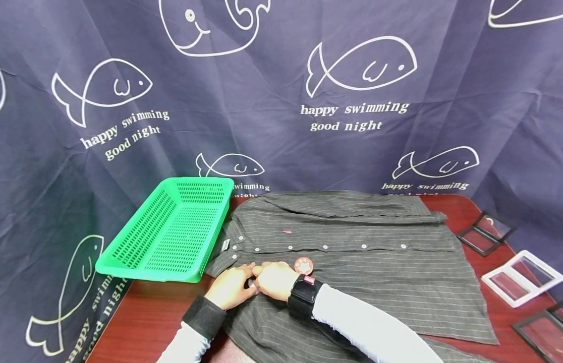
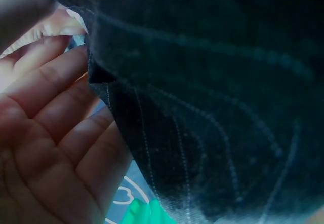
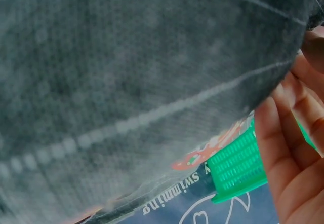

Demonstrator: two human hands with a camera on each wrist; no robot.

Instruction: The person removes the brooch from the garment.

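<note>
A dark grey pinstriped button shirt lies spread on the table, its collar toward the basket. Both hands meet on the front of the shirt, below the collar. My left hand pinches a raised fold of the cloth, and its fingers lie behind the fabric in the left wrist view. Close against it, my right hand grips the same gathered cloth; its fingertips are at the fold's edge. A small pale round piece shows between the hands. Beside the right wrist, a round red-and-white badge sits on the shirt.
A green plastic basket stands at the table's back left. Along the right edge lie a black hinged case, a white one and another dark case. A blue fish-print curtain hangs behind the reddish table.
</note>
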